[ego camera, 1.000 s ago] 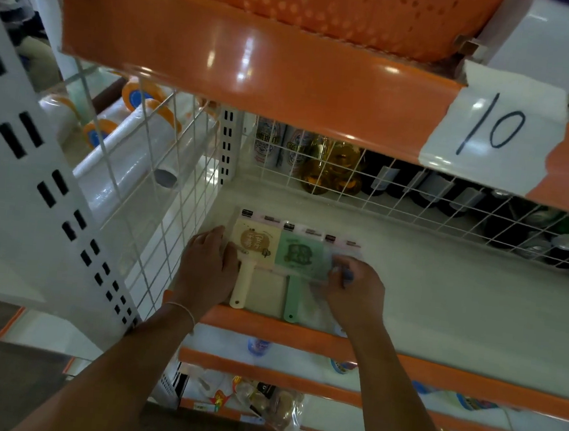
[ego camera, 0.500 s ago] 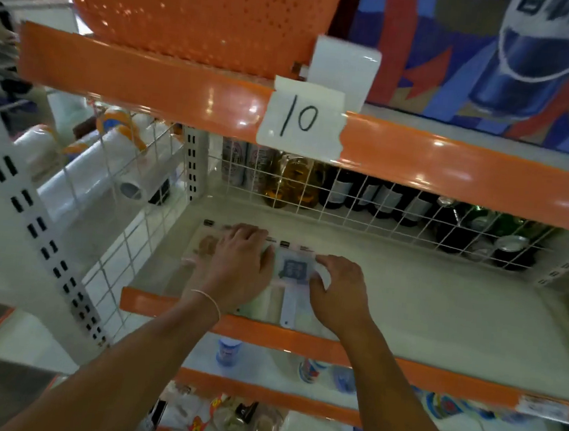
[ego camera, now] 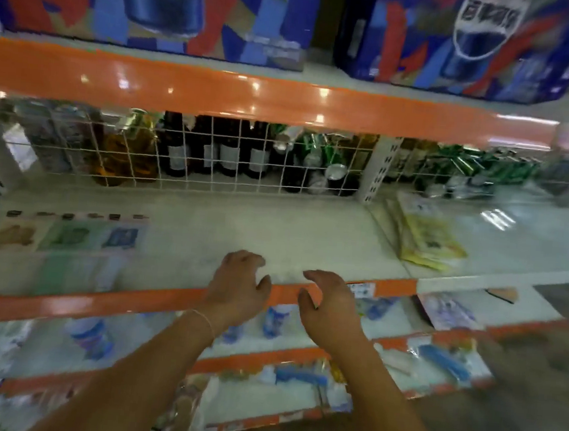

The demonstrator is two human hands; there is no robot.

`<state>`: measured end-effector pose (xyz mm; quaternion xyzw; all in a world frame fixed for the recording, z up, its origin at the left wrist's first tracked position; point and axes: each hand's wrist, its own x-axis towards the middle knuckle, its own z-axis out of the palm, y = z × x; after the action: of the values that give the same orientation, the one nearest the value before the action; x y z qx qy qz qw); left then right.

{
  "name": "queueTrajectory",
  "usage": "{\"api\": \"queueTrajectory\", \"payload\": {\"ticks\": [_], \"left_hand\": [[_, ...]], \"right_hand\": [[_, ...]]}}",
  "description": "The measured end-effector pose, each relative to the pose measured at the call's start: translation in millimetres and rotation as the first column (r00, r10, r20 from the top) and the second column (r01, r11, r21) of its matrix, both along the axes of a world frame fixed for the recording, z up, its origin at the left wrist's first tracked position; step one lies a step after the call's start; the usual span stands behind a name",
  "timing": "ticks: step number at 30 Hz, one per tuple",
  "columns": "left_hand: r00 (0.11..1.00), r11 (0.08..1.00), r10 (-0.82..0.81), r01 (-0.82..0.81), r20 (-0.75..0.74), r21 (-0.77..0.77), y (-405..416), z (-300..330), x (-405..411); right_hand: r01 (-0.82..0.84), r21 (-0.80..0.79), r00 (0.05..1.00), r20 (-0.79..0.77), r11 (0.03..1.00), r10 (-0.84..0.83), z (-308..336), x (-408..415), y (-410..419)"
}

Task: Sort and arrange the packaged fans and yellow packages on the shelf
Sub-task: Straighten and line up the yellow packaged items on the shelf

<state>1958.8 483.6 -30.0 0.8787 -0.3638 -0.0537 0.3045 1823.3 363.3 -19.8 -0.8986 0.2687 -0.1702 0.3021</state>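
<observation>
Three packaged fans (ego camera: 68, 236) lie side by side at the left of the white shelf (ego camera: 241, 225): beige, green and blue, handles toward me. A stack of yellow packages (ego camera: 425, 236) lies at the right, past the shelf joint. My left hand (ego camera: 237, 288) and my right hand (ego camera: 328, 303) hover over the shelf's orange front edge (ego camera: 131, 300) in the middle, between the fans and the packages. Both hold nothing, with loosely curled fingers. The frame is blurred by motion.
A white wire grid (ego camera: 195, 152) closes the back of the shelf, with dark bottles (ego camera: 228, 148) and green cans (ego camera: 470, 162) behind it. Blue drink cartons (ego camera: 463, 42) stand on the shelf above. Lower shelves hold small bottles and packaged items (ego camera: 442, 359).
Both hands have let go of the fans and moved right along the shelf front. The view has swung right, bringing the yellow packages into sight.
</observation>
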Motion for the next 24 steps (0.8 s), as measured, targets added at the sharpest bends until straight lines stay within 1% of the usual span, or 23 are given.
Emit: {"api": "queueTrajectory", "payload": {"ticks": [4,8,11,15,18,21,24], "left_hand": [[0.993,0.993,-0.115,0.114,0.032,0.026,-54,4,-31],[0.980,0.979,-0.200,0.199,0.015,0.049,-96,13,-45],[0.965,0.965,-0.260,0.261,-0.036,0.006,-125,19,-43],[0.943,0.952,-0.306,0.298,-0.134,-0.075,-171,28,-31],[0.921,0.942,-0.330,0.308,-0.208,-0.129,-202,33,-23],[0.909,0.930,-0.363,0.341,-0.205,-0.135,-228,34,-11],[0.913,0.934,-0.350,0.324,-0.211,-0.150,-246,26,1]], "right_hand": [[0.093,-0.017,0.996,-0.004,0.996,-0.093,-2,-44,-41],[0.176,0.011,0.984,0.023,0.984,-0.176,-4,-60,-74],[0.202,0.004,0.979,0.014,0.979,-0.202,-4,-59,-97],[0.256,-0.010,0.966,0.031,0.967,-0.256,4,-52,-129],[0.339,-0.007,0.940,0.034,0.941,-0.338,15,-48,-157],[0.431,-0.038,0.902,0.034,0.901,-0.430,21,-44,-188],[0.515,-0.048,0.857,0.042,0.856,-0.513,17,-43,-215]]}}
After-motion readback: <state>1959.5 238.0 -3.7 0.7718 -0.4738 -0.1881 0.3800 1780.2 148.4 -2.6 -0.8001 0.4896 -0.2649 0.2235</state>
